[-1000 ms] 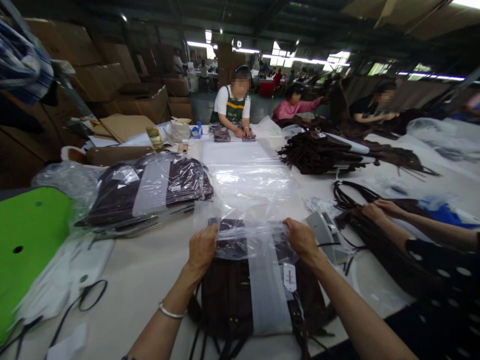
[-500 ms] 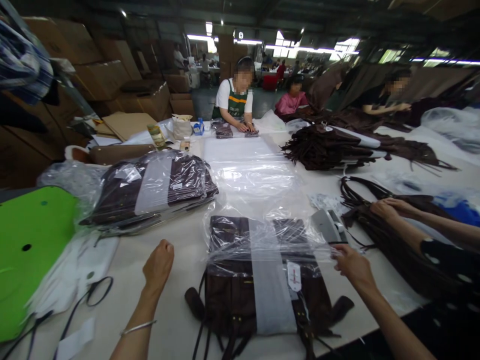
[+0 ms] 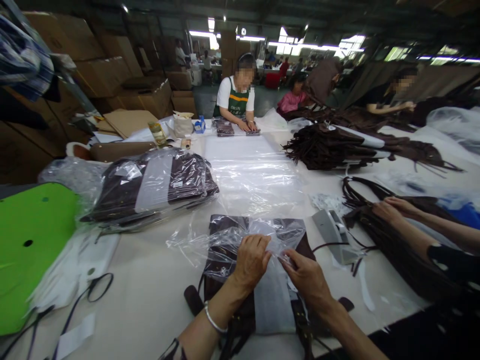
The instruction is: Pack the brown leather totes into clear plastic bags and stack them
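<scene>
A dark brown fringed bag [image 3: 225, 292] lies on the table in front of me, its upper half inside a clear plastic bag [image 3: 225, 237] with a white strip down the middle. My left hand [image 3: 252, 260] and my right hand [image 3: 305, 277] are together at the centre of the bag, fingers closed on the bunched plastic at its open edge. A silver bracelet sits on my left wrist. The lower fringe and straps stick out towards me, uncovered.
A stack of bagged brown bags [image 3: 150, 187] lies at left, flat plastic bags [image 3: 247, 165] ahead, a tape dispenser [image 3: 332, 232] at right. A co-worker's hands [image 3: 390, 210] rest on brown straps at right. Other people work at the far end. A green board [image 3: 30, 250] sits left.
Both hands have come in from the sides of the bag to its middle and gathered the plastic edge there. The plastic is now bunched instead of spread flat.
</scene>
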Motion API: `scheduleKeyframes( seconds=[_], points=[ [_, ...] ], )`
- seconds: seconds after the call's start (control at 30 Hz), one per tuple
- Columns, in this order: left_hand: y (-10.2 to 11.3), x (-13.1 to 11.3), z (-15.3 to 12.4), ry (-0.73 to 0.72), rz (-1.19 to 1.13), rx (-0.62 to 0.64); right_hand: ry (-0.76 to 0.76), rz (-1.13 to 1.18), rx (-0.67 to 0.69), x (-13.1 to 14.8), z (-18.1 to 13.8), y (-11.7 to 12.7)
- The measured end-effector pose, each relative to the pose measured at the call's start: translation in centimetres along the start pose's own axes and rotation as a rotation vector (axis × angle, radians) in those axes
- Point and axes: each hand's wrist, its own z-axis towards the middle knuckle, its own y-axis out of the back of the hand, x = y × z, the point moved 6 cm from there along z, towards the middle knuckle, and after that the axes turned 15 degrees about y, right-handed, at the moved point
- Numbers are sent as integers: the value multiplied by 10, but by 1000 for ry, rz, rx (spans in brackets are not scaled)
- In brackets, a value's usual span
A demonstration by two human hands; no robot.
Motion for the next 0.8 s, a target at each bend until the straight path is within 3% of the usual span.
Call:
scheduleKeyframes(
  seconds=[0.17,0.3,0.4,0.5,0.6,0.8],
  points=[
    [4,77,12,184,330,-9,-80,35,-15,-17,-11,15],
    [35,148,12,391,424,-84,-207,-7,-101,-36,-12,44],
    [65,189,8,556,444,-140,-281,-72,-159,-49,-13,65],
    [88,220,-4,791,374,-135,-341,-126,-215,-63,-18,80],
    [95,242,-21,990,263,-72,-439,-165,-262,-81,-27,90],
    [64,261,-49,1070,1,12,-586,-109,-204,-107,-46,83]
  ],
)
